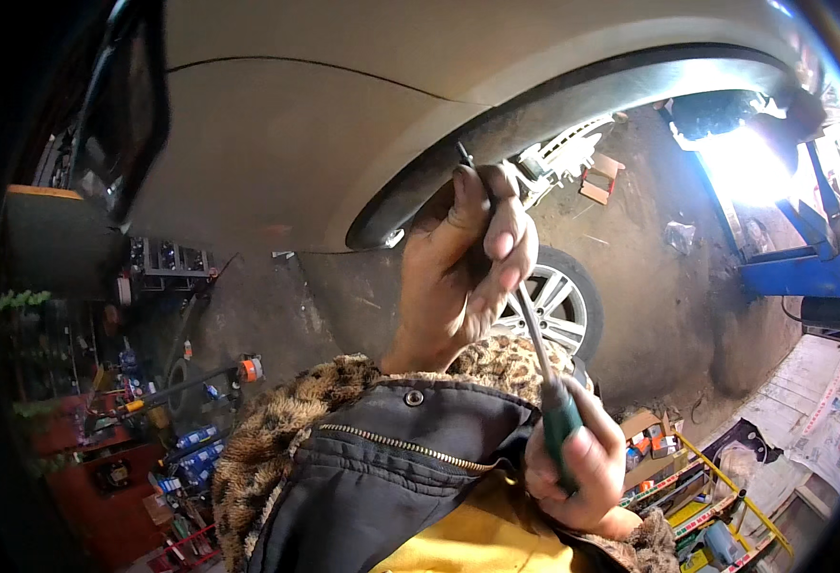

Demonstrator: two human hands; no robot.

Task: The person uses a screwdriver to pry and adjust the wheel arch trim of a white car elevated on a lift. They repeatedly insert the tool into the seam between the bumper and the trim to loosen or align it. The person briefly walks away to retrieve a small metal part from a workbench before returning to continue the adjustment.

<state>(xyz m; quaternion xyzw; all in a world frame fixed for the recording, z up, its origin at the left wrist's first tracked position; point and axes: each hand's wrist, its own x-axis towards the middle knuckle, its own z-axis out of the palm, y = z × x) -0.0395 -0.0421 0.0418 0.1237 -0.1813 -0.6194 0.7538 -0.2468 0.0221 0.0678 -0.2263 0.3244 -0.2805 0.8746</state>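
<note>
Green-handled screwdriver [541, 368]: handle clenched in right hand [577, 468]; shaft runs up-left through left hand [463, 267], pinching near the tip.

Dirt floor [649, 286], glaring daylight [744, 162], cluttered shelves [167, 449]

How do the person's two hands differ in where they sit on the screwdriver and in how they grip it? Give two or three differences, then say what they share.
The left hand is raised near the wheel arch, pinching the screwdriver by its thin metal shaft; the right hand sits lower, wrapped around the green handle. The left hand's fingers are loosely curled, the right hand's clenched into a fist. The left emerges from a leopard-print cuff. Both are bare and hold the same tool.
</note>
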